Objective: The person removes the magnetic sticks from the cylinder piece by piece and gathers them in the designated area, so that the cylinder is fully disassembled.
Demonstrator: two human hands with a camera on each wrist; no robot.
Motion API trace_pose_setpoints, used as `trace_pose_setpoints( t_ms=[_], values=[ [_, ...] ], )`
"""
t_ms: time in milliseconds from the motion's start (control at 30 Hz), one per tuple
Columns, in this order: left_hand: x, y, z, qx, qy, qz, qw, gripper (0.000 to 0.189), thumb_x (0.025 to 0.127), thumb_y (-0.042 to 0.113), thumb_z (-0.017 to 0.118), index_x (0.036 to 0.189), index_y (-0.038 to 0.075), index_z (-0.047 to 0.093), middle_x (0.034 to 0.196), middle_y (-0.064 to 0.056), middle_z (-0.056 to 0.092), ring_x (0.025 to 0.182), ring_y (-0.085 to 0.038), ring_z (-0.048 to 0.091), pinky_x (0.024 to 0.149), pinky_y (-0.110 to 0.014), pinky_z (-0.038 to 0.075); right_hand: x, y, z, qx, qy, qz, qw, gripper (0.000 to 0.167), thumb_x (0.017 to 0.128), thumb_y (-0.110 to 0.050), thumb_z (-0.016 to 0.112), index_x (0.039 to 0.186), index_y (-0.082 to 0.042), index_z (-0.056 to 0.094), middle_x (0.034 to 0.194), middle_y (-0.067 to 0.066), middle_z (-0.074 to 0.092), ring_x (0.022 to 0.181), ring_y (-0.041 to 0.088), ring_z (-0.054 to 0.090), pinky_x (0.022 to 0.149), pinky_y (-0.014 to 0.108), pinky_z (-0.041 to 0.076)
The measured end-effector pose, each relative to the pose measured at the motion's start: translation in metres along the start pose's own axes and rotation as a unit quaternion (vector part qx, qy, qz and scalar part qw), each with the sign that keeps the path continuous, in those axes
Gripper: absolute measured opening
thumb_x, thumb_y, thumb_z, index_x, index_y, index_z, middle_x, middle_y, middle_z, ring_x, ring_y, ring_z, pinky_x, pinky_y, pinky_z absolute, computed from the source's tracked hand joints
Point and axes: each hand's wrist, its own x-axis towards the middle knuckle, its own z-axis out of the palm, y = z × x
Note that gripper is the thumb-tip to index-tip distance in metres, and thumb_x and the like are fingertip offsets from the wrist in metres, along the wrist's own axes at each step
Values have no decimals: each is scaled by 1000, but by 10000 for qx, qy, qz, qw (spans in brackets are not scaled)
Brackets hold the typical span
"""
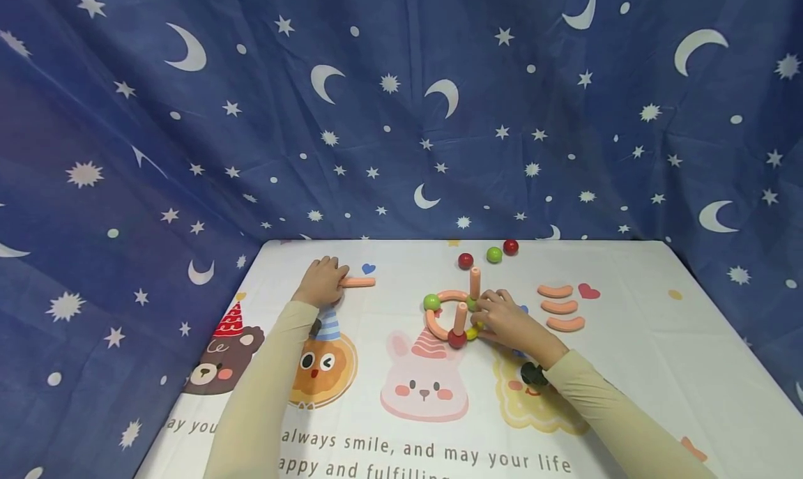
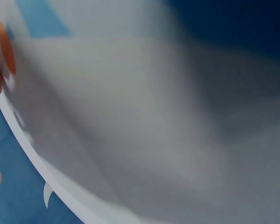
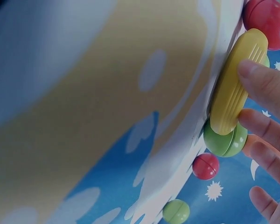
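A ring of magnetic-looking balls and curved rods lies on the table: a green ball (image 1: 431, 302), a red ball (image 1: 456, 338) and another green ball (image 3: 224, 140), joined by peach curved rods (image 1: 434, 325) and a yellow curved rod (image 3: 235, 84). Two peach straight rods (image 1: 475, 282) stand upright on the red and far green balls. My right hand (image 1: 511, 322) pinches the yellow rod at the ring's right side, thumb on its ribbed face. Well to the left, my left hand (image 1: 322, 282) grips the end of a peach straight rod (image 1: 360, 282) lying on the table.
Behind the ring sit a loose red ball (image 1: 465, 261), a green ball (image 1: 494, 254) and a second red ball (image 1: 511, 247). Three peach curved rods (image 1: 560, 307) are lined up to the right. A blue star-patterned curtain (image 1: 401, 116) borders the printed white tablecloth (image 1: 376, 437).
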Motion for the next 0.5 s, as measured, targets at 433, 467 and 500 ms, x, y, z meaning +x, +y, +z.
trace_pose_setpoints(
  t_ms=[433,467,500],
  values=[
    [-1,-1,0,-242,-243,-279,9990,35,77,16,65,111,10,58,95,-13,57,87,-29,51,86,-47,43,0,-1,-1,13,11,-3,10000,21,70,-27,81,86,-19,70,90,-1,63,94,20,51,83,43,41],
    [-2,-1,-1,-308,-198,-294,9989,38,76,17,67,111,9,57,96,-13,57,88,-30,52,87,-48,43,0,-1,-1,0,14,-7,10000,21,70,-27,81,85,-19,70,90,-1,63,93,20,51,83,43,41],
    [-2,-1,-1,-342,-131,-289,9989,41,75,19,68,113,9,56,98,-14,56,90,-30,52,87,-48,43,0,-1,-1,-13,16,-7,10000,21,69,-27,82,85,-19,70,90,-1,63,93,20,51,82,43,41]
  ],
)
